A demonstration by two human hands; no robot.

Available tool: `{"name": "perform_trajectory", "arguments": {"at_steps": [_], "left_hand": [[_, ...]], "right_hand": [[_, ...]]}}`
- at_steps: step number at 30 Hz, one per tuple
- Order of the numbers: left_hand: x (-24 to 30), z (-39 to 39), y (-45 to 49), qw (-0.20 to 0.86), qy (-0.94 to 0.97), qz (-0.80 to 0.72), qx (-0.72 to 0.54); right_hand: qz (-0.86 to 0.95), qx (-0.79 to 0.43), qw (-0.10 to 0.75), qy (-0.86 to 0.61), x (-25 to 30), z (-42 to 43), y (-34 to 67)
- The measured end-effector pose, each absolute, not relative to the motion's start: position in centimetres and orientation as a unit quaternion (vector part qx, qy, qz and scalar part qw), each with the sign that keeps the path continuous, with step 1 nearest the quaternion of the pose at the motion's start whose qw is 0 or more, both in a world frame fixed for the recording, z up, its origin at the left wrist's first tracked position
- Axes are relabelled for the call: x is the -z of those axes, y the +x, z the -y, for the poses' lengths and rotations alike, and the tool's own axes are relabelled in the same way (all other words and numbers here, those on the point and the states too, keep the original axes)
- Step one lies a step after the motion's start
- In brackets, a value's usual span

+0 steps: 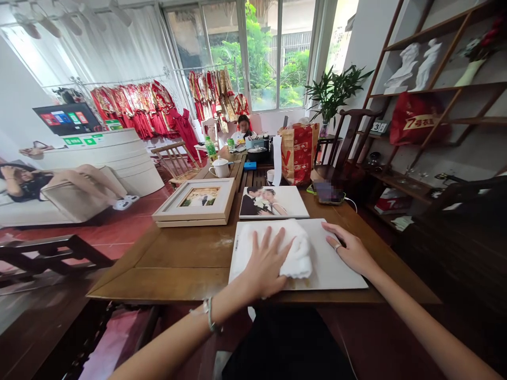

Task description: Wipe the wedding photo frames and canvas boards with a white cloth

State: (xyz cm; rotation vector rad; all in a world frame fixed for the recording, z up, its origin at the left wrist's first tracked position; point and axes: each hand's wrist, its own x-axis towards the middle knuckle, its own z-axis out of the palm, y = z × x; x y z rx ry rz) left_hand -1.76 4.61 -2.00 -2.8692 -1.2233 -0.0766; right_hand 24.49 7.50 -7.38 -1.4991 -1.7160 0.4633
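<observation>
A large white album [336, 266] lies flat at the near edge of the wooden table [186, 258]. On it rests a white folded cloth [295, 248]. My left hand [265, 266] presses flat on the cloth, fingers spread. My right hand [350, 250] lies flat on the album's right side, fingers stretched out, a ring on one finger. Just behind the album lies a wedding photo print [273, 202], and to its left a framed photo [196, 203] sits on a stack of frames.
A phone [328, 192] with a cable lies at the table's right. Further back stand a white teapot [221, 168], a red gift bag [299, 153] and a seated person [243, 129]. Another person [59, 184] reclines on a sofa at left. Shelves [435, 105] line the right wall.
</observation>
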Motion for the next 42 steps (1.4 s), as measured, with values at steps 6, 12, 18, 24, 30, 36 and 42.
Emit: {"name": "perform_trajectory", "arguments": {"at_steps": [6,12,18,24,30,36,42], "left_hand": [[2.1,-8.9,1.5,0.058,-0.925,0.374,0.030],[1.1,-6.4,2.2,0.055,-0.933,0.355,0.017],[0.6,1.7,3.3,0.050,-0.957,0.283,0.032],[0.4,-0.6,5.2,0.045,-0.938,0.344,-0.005],[0.6,-7.1,7.7,0.070,-0.914,0.400,-0.002],[1.5,-6.9,9.8,0.082,-0.915,0.395,-0.003],[1.4,-0.4,9.1,0.077,-0.930,0.359,0.006]], "right_hand": [[0.680,-0.190,0.402,-0.583,7.4,-7.6,24.6],[0.681,-0.187,0.412,-0.576,7.7,-7.8,24.7],[0.668,-0.205,0.418,-0.580,7.1,-7.4,24.4],[0.654,-0.260,0.454,-0.546,7.2,-7.6,24.6],[0.634,-0.250,0.496,-0.538,7.9,-8.0,25.3],[0.558,-0.260,0.578,-0.535,7.8,-8.1,26.1],[0.514,-0.313,0.592,-0.537,7.6,-8.4,26.1]]}}
